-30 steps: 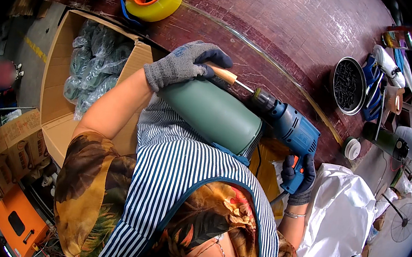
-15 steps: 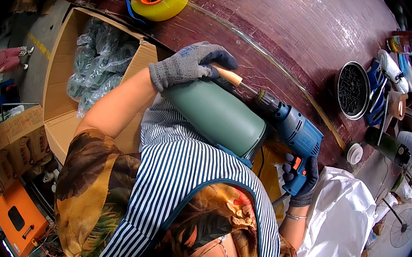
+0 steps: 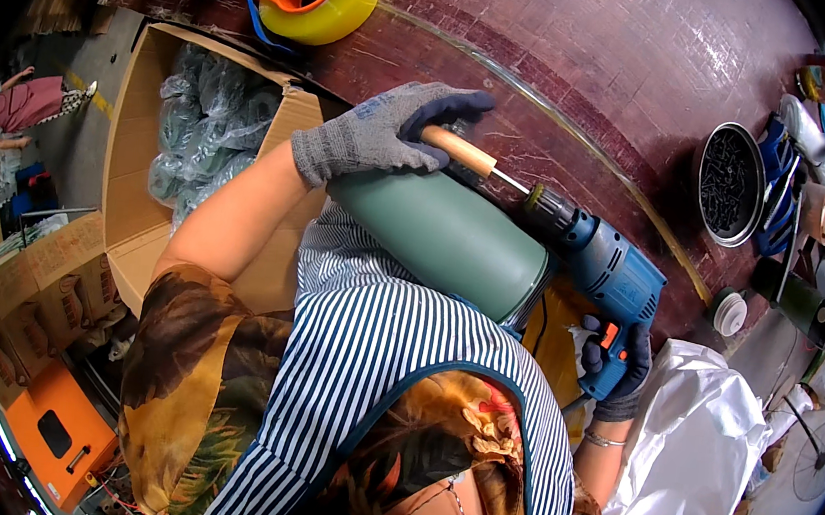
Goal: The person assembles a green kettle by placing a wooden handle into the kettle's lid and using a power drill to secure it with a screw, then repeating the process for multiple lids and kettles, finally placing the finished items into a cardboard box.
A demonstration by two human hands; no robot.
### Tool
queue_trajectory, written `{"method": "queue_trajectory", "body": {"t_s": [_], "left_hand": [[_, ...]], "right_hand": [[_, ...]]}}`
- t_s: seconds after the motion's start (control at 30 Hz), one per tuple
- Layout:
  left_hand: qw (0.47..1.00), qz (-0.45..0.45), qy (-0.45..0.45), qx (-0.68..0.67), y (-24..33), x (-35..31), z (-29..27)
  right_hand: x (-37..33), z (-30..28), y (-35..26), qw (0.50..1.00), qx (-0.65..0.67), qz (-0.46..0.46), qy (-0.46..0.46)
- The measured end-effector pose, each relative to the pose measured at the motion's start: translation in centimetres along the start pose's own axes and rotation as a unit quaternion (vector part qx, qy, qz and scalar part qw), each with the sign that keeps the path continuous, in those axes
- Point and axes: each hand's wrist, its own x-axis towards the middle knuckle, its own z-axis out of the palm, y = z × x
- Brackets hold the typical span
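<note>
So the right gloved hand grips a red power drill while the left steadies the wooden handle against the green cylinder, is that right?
Not quite: the power drill is blue, not red, as the head view shows. The rest holds: the right hand grips it, and the left hand steadies the wooden handle against the green cylinder.

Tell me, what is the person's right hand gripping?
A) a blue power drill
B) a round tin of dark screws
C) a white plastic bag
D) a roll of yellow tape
A: the gloved right hand is wrapped around the handle of the blue power drill, whose bit points toward the wooden handle under the left hand.
</note>
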Motion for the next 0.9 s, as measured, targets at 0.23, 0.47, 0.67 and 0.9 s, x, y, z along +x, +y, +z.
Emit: {"method": "queue_trajectory", "body": {"t_s": [0.23,0.47,0.67,0.9], "left_hand": [[0.961,-0.015,0.057,0.271,1.7,-0.3,0.8],[0.969,-0.042,0.126,0.207,1.7,-3.0,1.7],[0.979,-0.007,0.135,-0.153,2.0,-5.7,3.6],[0.925,-0.062,0.267,-0.265,0.3,-5.4,3.2]], "right_hand": [[0.8,0.3,0.0,0.872,-0.383,-0.231,0.199],[1.9,2.7,-1.7,0.427,-0.791,-0.345,0.271],[4.4,5.9,-3.6,0.505,-0.709,-0.460,0.176],[6.7,20.0,2.3,0.266,-0.821,-0.504,-0.037]]}}
